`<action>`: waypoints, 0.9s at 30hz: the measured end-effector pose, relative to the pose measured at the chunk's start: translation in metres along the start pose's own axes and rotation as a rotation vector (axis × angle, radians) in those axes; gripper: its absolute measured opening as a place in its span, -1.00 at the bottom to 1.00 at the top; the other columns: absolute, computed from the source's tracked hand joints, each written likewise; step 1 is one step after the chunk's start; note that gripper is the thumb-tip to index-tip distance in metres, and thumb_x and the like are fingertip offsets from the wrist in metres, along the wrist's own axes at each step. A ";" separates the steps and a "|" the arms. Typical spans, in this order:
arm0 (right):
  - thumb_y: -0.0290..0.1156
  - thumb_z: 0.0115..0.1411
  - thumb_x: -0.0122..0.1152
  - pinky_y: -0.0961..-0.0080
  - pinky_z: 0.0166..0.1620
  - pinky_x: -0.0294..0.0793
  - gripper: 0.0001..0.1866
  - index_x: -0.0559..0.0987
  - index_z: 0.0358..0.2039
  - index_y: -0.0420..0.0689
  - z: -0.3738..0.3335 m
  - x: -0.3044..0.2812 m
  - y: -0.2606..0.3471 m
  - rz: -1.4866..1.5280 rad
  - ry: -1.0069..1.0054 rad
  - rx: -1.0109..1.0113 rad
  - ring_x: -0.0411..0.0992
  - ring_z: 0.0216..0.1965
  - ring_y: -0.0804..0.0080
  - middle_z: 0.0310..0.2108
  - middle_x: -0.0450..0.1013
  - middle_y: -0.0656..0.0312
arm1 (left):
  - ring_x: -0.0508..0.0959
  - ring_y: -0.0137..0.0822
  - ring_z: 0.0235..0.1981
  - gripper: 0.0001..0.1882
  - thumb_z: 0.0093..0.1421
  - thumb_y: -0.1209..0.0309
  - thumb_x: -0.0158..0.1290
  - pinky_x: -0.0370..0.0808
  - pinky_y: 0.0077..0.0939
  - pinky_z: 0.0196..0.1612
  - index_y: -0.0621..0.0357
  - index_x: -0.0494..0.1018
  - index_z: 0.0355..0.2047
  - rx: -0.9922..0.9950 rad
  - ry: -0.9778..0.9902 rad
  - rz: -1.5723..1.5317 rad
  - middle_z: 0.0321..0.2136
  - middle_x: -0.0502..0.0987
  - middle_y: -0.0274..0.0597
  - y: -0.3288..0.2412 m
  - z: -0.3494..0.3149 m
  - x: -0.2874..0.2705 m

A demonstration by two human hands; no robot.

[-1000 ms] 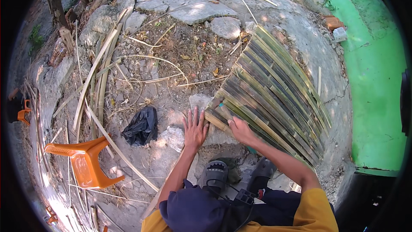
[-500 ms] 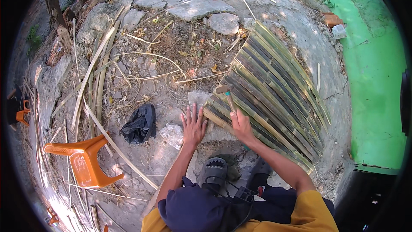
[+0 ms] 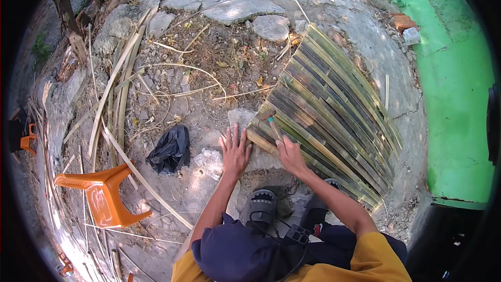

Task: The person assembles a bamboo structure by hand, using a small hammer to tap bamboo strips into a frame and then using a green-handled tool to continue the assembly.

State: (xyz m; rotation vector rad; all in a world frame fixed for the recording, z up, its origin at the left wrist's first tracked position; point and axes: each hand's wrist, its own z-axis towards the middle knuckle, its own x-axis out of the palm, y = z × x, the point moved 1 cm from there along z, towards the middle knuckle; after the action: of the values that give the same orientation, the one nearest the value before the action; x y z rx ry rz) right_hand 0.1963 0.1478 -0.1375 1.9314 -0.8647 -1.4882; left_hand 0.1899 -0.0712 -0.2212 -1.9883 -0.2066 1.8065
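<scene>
A mat of flat bamboo strips [image 3: 334,99] lies on the ground in front of me, running up and to the right. My left hand [image 3: 235,151] rests flat with fingers spread on a pale stone [image 3: 241,119] by the mat's near left corner. My right hand [image 3: 289,156] sits on that same corner and grips a short tool with a wooden handle [image 3: 272,125], whose head points up over the strips. Below the hands are my feet in dark sandals [image 3: 261,206].
A black plastic bag [image 3: 169,149] lies left of my left hand. An orange plastic stool [image 3: 102,193] stands at lower left. Long loose bamboo strips [image 3: 112,99] lie on the left. Flat stones [image 3: 235,5] line the far side, with a green painted surface [image 3: 454,99] at right.
Both hands stay at the mat's near corner. The tool in my right hand has dipped a little toward the strips.
</scene>
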 end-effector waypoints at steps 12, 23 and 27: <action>-0.27 0.46 0.05 -0.19 -0.42 0.33 -0.70 0.40 -0.21 -0.31 -0.006 -0.003 0.015 0.074 -0.114 -0.018 0.46 -0.46 -0.46 -0.60 0.40 -0.33 | -0.09 0.20 0.57 -0.26 0.46 0.10 -0.07 -0.17 0.36 0.52 -0.10 0.00 0.58 -0.005 -0.011 -0.008 0.60 -0.11 -0.06 0.002 -0.001 -0.003; -0.29 0.46 0.02 -0.22 -0.37 0.39 -0.74 0.40 -0.17 -0.27 -0.014 0.011 0.012 -0.046 -0.060 -0.072 0.48 -0.43 -0.45 -0.58 0.43 -0.34 | -0.09 0.21 0.57 -0.28 0.49 0.06 -0.12 -0.17 0.33 0.53 -0.04 0.03 0.57 -0.006 0.001 -0.009 0.59 -0.10 -0.04 -0.001 -0.001 0.000; -0.27 0.46 0.02 -0.31 -0.32 0.42 -0.76 0.39 -0.14 -0.22 -0.013 0.019 0.005 -0.200 0.040 -0.056 0.51 -0.39 -0.46 -0.54 0.48 -0.35 | -0.09 0.21 0.57 -0.28 0.50 0.04 -0.14 -0.18 0.34 0.53 -0.08 0.02 0.57 -0.001 -0.007 0.018 0.60 -0.12 -0.06 0.002 -0.001 0.006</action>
State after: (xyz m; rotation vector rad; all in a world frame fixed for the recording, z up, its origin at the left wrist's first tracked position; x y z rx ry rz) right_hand 0.2113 0.1305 -0.1422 2.0476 -0.6196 -1.5634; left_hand 0.1915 -0.0711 -0.2274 -1.9906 -0.1921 1.8249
